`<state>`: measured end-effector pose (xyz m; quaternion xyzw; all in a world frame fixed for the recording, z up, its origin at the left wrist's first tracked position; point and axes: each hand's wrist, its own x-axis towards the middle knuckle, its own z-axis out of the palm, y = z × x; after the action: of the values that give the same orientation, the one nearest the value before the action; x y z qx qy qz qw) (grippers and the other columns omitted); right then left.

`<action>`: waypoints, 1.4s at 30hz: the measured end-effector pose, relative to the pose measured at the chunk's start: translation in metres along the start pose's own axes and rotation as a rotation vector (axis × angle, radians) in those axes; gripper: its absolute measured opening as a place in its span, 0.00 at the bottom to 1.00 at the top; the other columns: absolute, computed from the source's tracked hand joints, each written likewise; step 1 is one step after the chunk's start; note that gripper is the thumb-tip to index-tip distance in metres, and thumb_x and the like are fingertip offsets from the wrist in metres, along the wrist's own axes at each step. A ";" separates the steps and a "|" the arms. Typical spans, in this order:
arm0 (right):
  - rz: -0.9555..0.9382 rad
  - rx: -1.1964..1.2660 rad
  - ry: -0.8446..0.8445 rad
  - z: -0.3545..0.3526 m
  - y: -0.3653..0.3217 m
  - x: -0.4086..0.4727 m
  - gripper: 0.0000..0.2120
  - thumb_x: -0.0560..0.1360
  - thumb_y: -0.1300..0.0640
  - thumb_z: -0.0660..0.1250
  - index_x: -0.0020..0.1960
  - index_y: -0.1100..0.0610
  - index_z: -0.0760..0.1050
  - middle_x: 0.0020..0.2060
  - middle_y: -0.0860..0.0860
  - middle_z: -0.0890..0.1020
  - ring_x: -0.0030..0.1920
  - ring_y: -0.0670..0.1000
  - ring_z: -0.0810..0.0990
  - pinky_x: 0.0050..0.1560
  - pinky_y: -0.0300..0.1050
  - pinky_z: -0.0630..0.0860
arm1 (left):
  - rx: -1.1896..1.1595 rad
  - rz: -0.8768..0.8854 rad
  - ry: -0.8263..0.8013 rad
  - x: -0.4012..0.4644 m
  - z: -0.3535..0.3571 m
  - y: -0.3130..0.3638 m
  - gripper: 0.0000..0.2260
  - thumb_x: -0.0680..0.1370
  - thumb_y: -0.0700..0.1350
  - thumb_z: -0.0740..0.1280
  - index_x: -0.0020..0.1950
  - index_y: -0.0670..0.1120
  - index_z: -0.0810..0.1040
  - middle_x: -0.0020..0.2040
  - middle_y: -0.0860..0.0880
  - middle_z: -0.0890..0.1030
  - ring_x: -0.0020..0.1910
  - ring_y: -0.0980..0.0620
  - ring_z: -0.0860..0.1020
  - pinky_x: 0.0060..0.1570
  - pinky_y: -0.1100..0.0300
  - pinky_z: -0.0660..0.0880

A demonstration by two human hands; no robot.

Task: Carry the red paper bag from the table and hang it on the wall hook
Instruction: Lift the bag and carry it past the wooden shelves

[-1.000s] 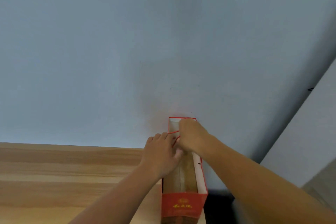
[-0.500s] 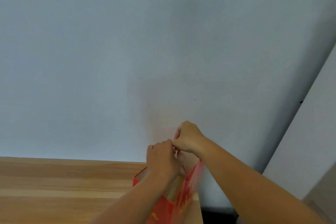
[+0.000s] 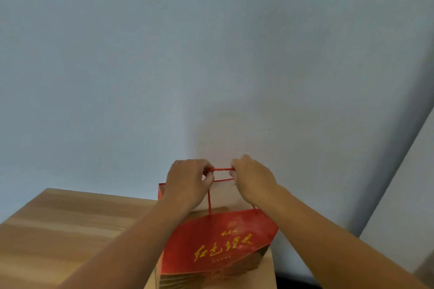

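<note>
While gripping the thin red cord handles (image 3: 222, 174) at lower centre of the frame, left hand (image 3: 187, 182) and right hand (image 3: 252, 179) each curled into a fist, one at either end of the cords, a short stretch of taut cord between them. Below, hanging from those cords: red paper bag (image 3: 218, 241) with yellow lettering on its near face, mouth open, pale inside showing. Over the right end of the light wooden desk (image 3: 70, 230) at lower left; whether touching or lifted clear, cannot tell. Behind, plain pale blue-grey wall (image 3: 211, 54) filling the upper frame.
</note>
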<state>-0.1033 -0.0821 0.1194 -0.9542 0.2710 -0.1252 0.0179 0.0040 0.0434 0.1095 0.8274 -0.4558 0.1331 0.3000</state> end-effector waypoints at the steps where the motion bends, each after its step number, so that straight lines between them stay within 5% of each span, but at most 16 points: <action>1: -0.022 0.002 0.015 0.000 -0.003 -0.001 0.07 0.84 0.56 0.59 0.55 0.59 0.75 0.55 0.57 0.75 0.53 0.61 0.78 0.48 0.55 0.76 | 0.005 -0.015 -0.001 -0.003 -0.004 -0.003 0.09 0.78 0.49 0.68 0.54 0.53 0.86 0.47 0.55 0.88 0.48 0.52 0.84 0.58 0.51 0.78; 13: -0.251 0.215 0.151 0.005 -0.066 -0.009 0.09 0.84 0.53 0.59 0.45 0.51 0.68 0.39 0.47 0.74 0.40 0.52 0.74 0.39 0.46 0.71 | 0.000 -0.169 0.119 -0.051 -0.048 -0.045 0.07 0.77 0.46 0.68 0.52 0.53 0.85 0.45 0.54 0.87 0.45 0.52 0.83 0.51 0.50 0.80; 18: -0.430 0.356 0.192 0.024 -0.112 -0.012 0.05 0.81 0.51 0.65 0.46 0.49 0.76 0.38 0.44 0.78 0.40 0.50 0.74 0.45 0.46 0.70 | 0.027 -0.296 0.205 -0.103 -0.083 -0.068 0.07 0.77 0.45 0.67 0.51 0.51 0.84 0.43 0.54 0.86 0.43 0.54 0.82 0.47 0.52 0.80; 25: -0.720 0.532 0.018 0.039 -0.194 -0.038 0.06 0.80 0.49 0.66 0.43 0.44 0.75 0.35 0.41 0.78 0.40 0.45 0.76 0.40 0.43 0.73 | 0.214 -0.493 0.266 -0.193 -0.139 -0.088 0.07 0.77 0.46 0.65 0.51 0.52 0.82 0.45 0.54 0.85 0.44 0.55 0.80 0.46 0.53 0.80; 29: -0.870 0.591 -0.008 0.033 -0.258 -0.057 0.10 0.78 0.52 0.65 0.38 0.46 0.71 0.30 0.42 0.74 0.34 0.43 0.74 0.34 0.38 0.65 | 0.358 -0.589 0.332 -0.244 -0.179 -0.106 0.06 0.76 0.45 0.66 0.50 0.51 0.82 0.43 0.54 0.84 0.43 0.53 0.81 0.47 0.51 0.78; 32: -0.968 0.559 -0.062 0.029 -0.305 -0.080 0.09 0.78 0.51 0.64 0.39 0.48 0.73 0.31 0.45 0.77 0.34 0.46 0.76 0.33 0.48 0.76 | 0.470 -0.667 0.342 -0.289 -0.208 -0.117 0.06 0.76 0.46 0.66 0.51 0.54 0.80 0.45 0.56 0.83 0.46 0.54 0.80 0.49 0.52 0.77; 42: -1.164 0.657 -0.128 0.020 -0.450 -0.178 0.06 0.81 0.54 0.65 0.45 0.51 0.76 0.41 0.48 0.79 0.40 0.51 0.79 0.42 0.56 0.80 | 0.547 -0.825 0.539 -0.416 -0.302 -0.138 0.06 0.79 0.43 0.69 0.55 0.51 0.83 0.50 0.54 0.86 0.51 0.54 0.82 0.55 0.50 0.79</action>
<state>-0.0139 0.3942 0.1054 -0.8952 -0.3416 -0.1336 0.2530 -0.0934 0.5669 0.0893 0.9215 0.0494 0.3246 0.2074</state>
